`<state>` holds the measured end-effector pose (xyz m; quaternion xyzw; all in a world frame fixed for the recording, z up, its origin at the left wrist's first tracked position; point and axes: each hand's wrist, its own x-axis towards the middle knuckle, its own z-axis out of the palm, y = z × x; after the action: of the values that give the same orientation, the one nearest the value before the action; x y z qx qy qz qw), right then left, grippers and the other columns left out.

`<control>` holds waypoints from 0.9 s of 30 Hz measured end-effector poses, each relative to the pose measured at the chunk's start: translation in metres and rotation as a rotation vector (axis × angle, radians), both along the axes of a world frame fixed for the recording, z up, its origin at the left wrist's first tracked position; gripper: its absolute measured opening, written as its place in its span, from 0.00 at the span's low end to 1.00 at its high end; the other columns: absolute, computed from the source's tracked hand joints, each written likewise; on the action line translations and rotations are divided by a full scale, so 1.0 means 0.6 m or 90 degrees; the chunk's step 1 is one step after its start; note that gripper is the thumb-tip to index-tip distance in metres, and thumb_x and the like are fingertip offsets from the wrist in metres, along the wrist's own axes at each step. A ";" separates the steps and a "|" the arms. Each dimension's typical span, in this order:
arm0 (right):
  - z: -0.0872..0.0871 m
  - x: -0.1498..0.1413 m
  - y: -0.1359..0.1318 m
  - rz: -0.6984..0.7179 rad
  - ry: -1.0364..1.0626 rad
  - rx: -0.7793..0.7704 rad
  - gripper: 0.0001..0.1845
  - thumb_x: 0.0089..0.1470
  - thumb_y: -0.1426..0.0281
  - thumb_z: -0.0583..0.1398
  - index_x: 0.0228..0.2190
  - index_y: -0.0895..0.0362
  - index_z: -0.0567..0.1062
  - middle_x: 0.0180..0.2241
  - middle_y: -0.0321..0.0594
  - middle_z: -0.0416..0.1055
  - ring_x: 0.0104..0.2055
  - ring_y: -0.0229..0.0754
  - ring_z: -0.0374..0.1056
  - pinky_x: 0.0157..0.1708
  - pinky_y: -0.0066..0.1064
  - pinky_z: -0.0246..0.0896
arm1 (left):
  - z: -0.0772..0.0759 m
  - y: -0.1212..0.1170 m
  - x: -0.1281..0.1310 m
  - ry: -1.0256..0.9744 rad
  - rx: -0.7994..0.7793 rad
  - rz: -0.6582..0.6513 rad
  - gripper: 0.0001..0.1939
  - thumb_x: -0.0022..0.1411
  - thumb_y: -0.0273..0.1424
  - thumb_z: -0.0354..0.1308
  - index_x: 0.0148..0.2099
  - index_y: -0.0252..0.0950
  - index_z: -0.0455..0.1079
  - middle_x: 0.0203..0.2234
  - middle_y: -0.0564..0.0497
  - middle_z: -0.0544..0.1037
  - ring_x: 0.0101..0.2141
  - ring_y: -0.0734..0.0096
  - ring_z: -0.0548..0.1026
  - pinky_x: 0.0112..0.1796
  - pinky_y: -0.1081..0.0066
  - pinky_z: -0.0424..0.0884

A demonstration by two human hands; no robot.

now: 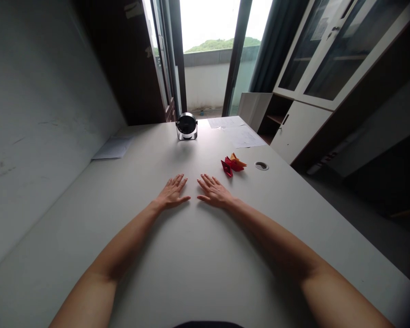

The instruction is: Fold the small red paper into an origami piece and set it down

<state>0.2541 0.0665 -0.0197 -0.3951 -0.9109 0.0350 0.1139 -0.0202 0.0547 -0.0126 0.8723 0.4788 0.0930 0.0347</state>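
Observation:
My left hand [172, 192] lies palm down on the white table [177, 264], its fingers stretched out and slightly spread. Mirroring it across a small gap, my right hand [214, 190] also rests flat with the thumb apart. Neither holds anything. Just beyond my right hand, to its right, sits a small cluster of folded paper pieces: red ones [227, 168] and an orange one [238, 161]. They touch or overlap one another, and my hand is apart from them.
A round black device on a metal stand [187, 126] stands near the far edge. Paper sheets [244, 136] lie at the far right, another stack [112, 148] by the left wall. A cable hole [261, 166] is set near the right edge. Beyond stand a cabinet [302, 127] and glass doors.

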 end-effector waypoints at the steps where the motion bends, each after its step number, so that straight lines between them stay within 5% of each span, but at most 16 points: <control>1: 0.001 0.000 0.000 0.001 -0.007 -0.007 0.46 0.60 0.41 0.45 0.69 0.55 0.44 0.70 0.47 0.32 0.72 0.53 0.30 0.68 0.49 0.29 | 0.000 0.000 0.000 0.014 -0.008 0.003 0.47 0.61 0.60 0.44 0.73 0.39 0.41 0.71 0.44 0.41 0.69 0.53 0.41 0.65 0.52 0.42; 18: 0.001 -0.005 0.007 -0.007 -0.056 -0.064 0.47 0.58 0.39 0.43 0.68 0.54 0.46 0.70 0.45 0.34 0.72 0.52 0.31 0.69 0.48 0.26 | -0.003 0.008 0.004 0.087 -0.052 0.010 0.46 0.62 0.61 0.39 0.73 0.40 0.39 0.71 0.46 0.39 0.69 0.55 0.40 0.65 0.53 0.38; 27: -0.001 -0.009 0.005 -0.011 -0.048 -0.037 0.44 0.59 0.41 0.43 0.68 0.53 0.50 0.70 0.44 0.39 0.71 0.52 0.36 0.68 0.48 0.31 | 0.001 -0.024 -0.008 0.071 -0.031 0.015 0.42 0.64 0.57 0.41 0.72 0.41 0.43 0.71 0.46 0.43 0.69 0.55 0.43 0.65 0.52 0.42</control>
<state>0.2489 0.0694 -0.0202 -0.4075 -0.9095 0.0458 0.0685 -0.0252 0.0402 -0.0120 0.8695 0.4921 0.0327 0.0282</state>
